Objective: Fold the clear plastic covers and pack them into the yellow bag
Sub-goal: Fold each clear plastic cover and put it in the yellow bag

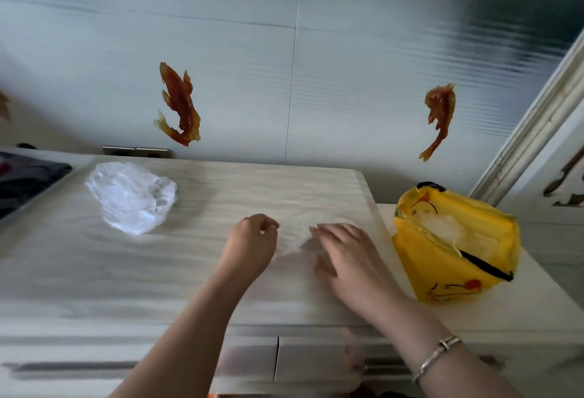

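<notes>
A thin clear plastic cover (292, 241) lies flat on the light wood tabletop (158, 271) between my hands, hard to make out. My left hand (251, 241) has its fingers curled and pinches the cover's left edge. My right hand (344, 255) lies with straight fingers pressed on the cover's right part. A heap of crumpled clear covers (131, 197) sits at the table's far left. The yellow bag (455, 246) with a black rim stands open to the right of my right hand, with clear plastic inside.
A dark tray-like object (28, 179) lies at the left edge. The wall behind carries two orange fish stickers (178, 105) and a socket strip (137, 151). Drawer fronts (278, 363) run below the table's near edge. A white door frame (537, 125) rises at right.
</notes>
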Demonstrator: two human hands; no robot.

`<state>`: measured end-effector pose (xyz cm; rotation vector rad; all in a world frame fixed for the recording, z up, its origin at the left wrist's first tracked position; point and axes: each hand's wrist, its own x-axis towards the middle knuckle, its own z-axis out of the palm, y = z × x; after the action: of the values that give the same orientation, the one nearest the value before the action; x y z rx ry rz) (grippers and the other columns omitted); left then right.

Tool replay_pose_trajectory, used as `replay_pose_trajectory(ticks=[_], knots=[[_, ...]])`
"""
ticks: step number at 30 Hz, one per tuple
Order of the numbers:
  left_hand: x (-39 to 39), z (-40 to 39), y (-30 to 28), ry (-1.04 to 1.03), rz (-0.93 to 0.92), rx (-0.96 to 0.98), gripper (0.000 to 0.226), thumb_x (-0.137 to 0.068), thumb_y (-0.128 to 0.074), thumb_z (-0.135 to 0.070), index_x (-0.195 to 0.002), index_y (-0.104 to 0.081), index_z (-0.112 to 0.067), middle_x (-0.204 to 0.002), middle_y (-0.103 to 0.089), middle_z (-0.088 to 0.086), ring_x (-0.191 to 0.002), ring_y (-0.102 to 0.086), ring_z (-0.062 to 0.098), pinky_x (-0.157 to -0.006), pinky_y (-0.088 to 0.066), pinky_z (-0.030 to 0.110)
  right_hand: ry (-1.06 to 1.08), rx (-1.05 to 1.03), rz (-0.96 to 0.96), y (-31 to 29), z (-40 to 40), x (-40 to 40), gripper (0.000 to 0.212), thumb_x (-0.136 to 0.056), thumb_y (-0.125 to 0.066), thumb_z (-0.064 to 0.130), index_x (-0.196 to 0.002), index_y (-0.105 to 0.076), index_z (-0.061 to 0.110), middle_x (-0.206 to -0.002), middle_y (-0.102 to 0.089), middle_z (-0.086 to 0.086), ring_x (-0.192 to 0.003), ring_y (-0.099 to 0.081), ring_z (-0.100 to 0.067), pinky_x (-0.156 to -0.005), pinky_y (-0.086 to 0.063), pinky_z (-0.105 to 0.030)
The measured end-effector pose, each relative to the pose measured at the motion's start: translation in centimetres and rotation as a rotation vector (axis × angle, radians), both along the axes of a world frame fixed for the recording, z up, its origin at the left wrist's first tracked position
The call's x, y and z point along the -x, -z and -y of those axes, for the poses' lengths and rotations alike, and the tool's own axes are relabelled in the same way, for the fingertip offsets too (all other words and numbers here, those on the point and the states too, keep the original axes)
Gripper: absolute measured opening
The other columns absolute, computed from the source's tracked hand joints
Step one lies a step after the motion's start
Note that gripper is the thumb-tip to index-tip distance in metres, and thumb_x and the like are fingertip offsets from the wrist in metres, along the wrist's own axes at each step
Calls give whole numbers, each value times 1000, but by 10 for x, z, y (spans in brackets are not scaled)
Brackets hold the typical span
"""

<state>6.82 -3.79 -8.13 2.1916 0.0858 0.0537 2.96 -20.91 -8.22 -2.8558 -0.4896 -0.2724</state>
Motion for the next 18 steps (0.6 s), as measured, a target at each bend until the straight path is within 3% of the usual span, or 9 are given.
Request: replay_pose_trajectory(ticks=[5,9,12,15,18], knots=[[22,4,-12,-24,-262,318,31,-89,-37,5,-100,-65,0,-85,-66,14,-74,-66,29,-72,-57,39,25,4,-125,1,-15,14,59,-91,-49,39,-146,-35,23,-149,-37,4,-138,-32,-17,-113,-26,-30],[43,8,-25,67,-422,445,29,-93,-34,8,-104,-59,1,-95,-70,22,-61,-64,20,-46,-52,18,33,-29,-180,-1,-17,19,59,-89,-52,36,-144,-36,25,-150,-37,6,-137,-34,-15,-113,-24,-30],[44,7,-22,94,-358,350,35,-87,-34,12,-101,-63,-2,-91,-69,16,-65,-60,19,-47,-47,16,5,-24,-197,-2,-15,21,56,-87,-53,32,-141,-40,25,-148,-40,6,-136,-36,-14,-114,-23,-31],[36,3,-12,112,-47,10,47,-73,-40,13,-100,-67,-14,-102,-62,3,-93,-56,21,-76,-48,25,-1,-10,-190,0,-9,20,53,-85,-51,23,-138,-45,26,-143,-47,6,-130,-43,-15,-113,-25,-30],[32,6,-6,264,62,-178,63,-67,-44,10,-120,-56,-21,-117,-52,-8,-107,-44,20,-86,-39,24,3,-59,-147,1,-3,16,46,-86,-52,16,-131,-53,25,-133,-57,5,-122,-51,-15,-104,-33,-24]])
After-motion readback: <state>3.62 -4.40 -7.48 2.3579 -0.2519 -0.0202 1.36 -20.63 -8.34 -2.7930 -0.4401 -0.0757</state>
